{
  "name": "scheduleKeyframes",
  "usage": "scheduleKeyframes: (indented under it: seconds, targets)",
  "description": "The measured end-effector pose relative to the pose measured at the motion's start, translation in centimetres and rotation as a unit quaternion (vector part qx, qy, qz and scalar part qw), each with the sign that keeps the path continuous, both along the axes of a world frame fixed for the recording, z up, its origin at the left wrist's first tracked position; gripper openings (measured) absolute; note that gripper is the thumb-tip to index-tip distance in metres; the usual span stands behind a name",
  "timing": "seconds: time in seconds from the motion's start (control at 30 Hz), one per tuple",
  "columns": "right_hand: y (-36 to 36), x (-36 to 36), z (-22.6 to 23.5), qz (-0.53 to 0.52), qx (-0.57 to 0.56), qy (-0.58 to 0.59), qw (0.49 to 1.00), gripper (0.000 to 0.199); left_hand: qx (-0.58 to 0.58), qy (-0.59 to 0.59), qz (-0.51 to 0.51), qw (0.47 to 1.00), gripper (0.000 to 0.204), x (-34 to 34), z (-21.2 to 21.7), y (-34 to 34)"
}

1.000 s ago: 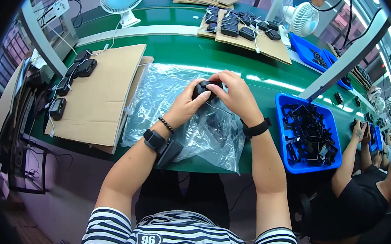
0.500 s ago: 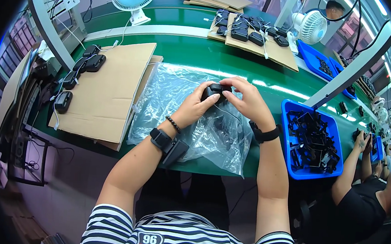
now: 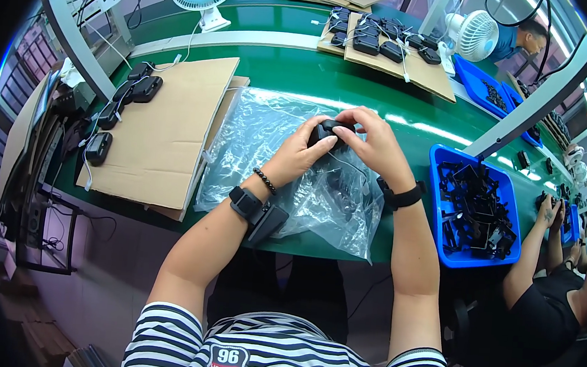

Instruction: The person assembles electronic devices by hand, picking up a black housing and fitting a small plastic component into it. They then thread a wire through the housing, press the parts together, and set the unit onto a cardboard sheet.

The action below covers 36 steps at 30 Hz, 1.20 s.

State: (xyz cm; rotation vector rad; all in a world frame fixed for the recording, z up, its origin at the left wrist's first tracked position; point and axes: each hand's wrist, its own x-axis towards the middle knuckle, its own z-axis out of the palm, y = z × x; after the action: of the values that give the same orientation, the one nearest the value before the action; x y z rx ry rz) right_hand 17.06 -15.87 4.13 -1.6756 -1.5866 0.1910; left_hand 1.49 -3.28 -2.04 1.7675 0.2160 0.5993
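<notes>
Between my hands is a small black plastic device [image 3: 324, 132] with rounded edges, held above a clear plastic bag [image 3: 256, 129]. A thin cable trails from beside it across the plastic. My left hand [image 3: 299, 153] grips its left side, the thumb pressed along the near face. My right hand [image 3: 374, 143] closes on the other side, with its thumb and curled fingers on the top and right end. Fingers cover much of the device, so its underside is hidden.
Cardboard sheets [image 3: 166, 132] at left carry several black devices [image 3: 100, 147] with cables. More devices [image 3: 367, 41] lie on cardboard at the back. A blue bin [image 3: 437, 215] of black parts stands at right, beside a slanted metal post [image 3: 538, 99]. Co-workers sit at right.
My right fingers have shifted and curled more over the device, which looks slightly turned. The view has moved a little. At the back right, a person now shows more beside the fan.
</notes>
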Motion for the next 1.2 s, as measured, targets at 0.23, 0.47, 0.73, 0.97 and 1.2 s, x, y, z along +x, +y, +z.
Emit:
scheduleKeyframes:
  seconds: [0.23, 0.47, 0.73, 0.97, 1.2]
  targets:
    - [-0.5, 0.7, 0.0, 0.037, -0.008, 0.053, 0.998, 0.026, -0.015, 0.008, -0.001, 1.0, 0.045, -0.2, 0.4, -0.2]
    - [-0.1, 0.4, -0.6, 0.025, 0.009, 0.057, 0.998, 0.024, 0.007, 0.004, -0.006, 1.0, 0.045, 0.0, 0.1, 0.0]
    - [0.1, -0.2, -0.4, -0.01, 0.022, -0.003, 1.0, 0.022, 0.016, 0.01, 0.007, 1.0, 0.045, -0.1, 0.2, -0.1]
    - [-0.2, 0.5, -0.1, 0.025, -0.007, 0.017, 1.0, 0.023, -0.002, 0.017, 0.0, 1.0, 0.048, -0.1, 0.3, 0.0]
    - [-0.4, 0.7, -0.2, 0.028, 0.009, 0.034, 0.999, 0.023, 0.054, 0.018, 0.015, 0.998, 0.05, -0.1, -0.1, 0.2]
